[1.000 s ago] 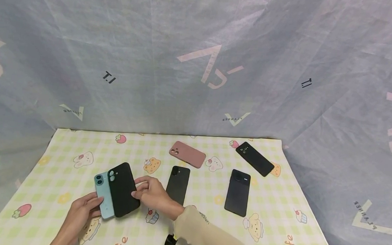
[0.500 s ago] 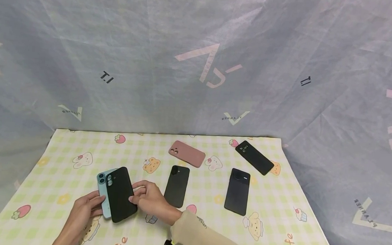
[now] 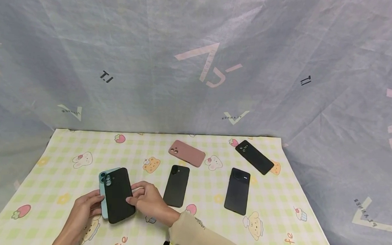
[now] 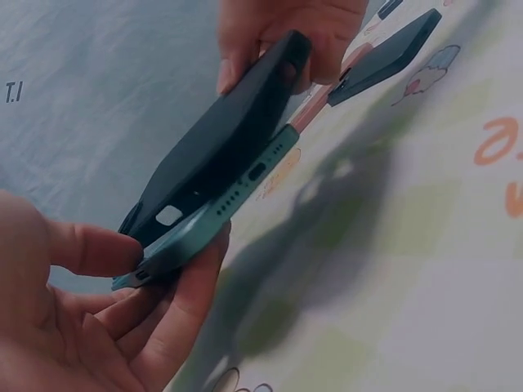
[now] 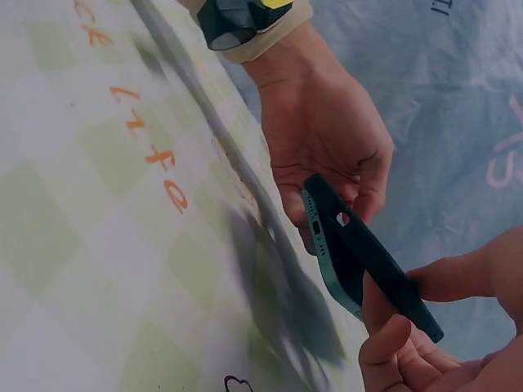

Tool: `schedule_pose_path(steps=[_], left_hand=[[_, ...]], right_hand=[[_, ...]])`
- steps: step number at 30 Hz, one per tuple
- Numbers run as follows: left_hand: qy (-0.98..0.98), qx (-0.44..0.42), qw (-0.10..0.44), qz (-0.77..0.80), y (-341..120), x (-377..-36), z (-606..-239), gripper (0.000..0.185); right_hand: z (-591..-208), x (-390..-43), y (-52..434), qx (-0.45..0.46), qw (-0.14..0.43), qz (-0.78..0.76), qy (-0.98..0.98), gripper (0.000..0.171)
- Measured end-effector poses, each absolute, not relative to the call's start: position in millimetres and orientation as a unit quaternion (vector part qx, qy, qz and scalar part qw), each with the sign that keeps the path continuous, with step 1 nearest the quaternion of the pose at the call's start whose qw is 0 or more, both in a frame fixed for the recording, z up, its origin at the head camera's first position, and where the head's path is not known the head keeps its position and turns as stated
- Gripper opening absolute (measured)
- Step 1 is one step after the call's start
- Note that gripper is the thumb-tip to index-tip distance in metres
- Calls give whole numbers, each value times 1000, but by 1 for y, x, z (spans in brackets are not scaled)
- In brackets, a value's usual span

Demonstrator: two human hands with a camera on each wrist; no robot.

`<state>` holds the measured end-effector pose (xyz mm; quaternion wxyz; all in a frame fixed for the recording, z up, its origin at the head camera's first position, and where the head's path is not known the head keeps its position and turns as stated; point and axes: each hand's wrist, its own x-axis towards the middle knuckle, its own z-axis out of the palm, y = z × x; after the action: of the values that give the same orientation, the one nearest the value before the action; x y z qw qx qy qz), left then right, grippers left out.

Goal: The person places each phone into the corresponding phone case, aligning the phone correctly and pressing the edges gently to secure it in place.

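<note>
My left hand (image 3: 86,205) grips a teal phone (image 3: 102,180) by its lower end, held a little above the checked tablecloth (image 3: 58,156). My right hand (image 3: 145,199) pinches a black phone case (image 3: 118,194) by its right edge and holds it over the phone's back. In the left wrist view the black case (image 4: 221,135) lies tilted on the teal phone (image 4: 237,200), down at the camera end and lifted at the other. The right wrist view shows the case (image 5: 376,265) on the phone (image 5: 327,261) between my left hand (image 5: 327,147) and right fingers (image 5: 425,343).
On the cloth lie a pink case (image 3: 186,153), a black case (image 3: 176,185) close to my right hand, a black one (image 3: 237,191) further right and another black one (image 3: 254,157) at the far right. A grey printed sheet (image 3: 199,63) hangs behind the table.
The black case has slid left over the teal phone and now covers most of its back. Both hands have drawn slightly toward me.
</note>
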<state>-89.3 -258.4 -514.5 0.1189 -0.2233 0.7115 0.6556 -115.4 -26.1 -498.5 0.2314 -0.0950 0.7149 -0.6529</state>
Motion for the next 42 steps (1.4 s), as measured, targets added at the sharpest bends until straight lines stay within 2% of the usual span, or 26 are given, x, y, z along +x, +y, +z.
schedule_pose_path(steps=[18, 42], left_hand=[[710, -206, 119, 662, -254, -89, -513, 46], [711, -164, 139, 669, -255, -81, -515, 50]], right_hand=[[-507, -117, -26, -167, 138, -590, 778, 28], [-507, -114, -30, -142, 156, -563, 799, 29]])
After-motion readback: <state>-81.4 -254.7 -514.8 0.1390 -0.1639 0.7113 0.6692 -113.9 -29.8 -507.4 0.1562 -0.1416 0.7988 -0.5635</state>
